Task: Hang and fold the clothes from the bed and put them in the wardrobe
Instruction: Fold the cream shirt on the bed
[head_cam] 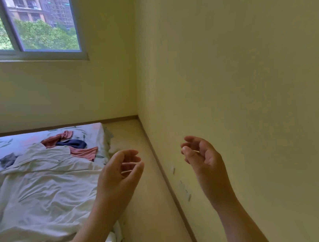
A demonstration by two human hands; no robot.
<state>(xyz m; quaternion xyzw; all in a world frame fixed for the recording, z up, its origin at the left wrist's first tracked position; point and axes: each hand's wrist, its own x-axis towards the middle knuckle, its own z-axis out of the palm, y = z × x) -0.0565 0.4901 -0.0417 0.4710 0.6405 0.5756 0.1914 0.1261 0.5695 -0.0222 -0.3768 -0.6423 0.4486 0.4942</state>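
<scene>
Both hands raised, holding nothing.
I see my left hand (118,171) and right hand (201,155) loosely curled, palms facing, beside the bed (45,187).

Bare forearms (98,221); bare left hand (119,173), right hand (203,155).

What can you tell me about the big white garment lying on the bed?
The white garment is a large, thin, heavily creased piece. It seems to be a shirt, with what looks like a collar at its far end. It lies spread out over much of the leaf-printed bed. Its far edge overlaps a salmon garment, and a grey garment lies beside its far left corner. The left hand hovers near its right edge, holding nothing.
</scene>
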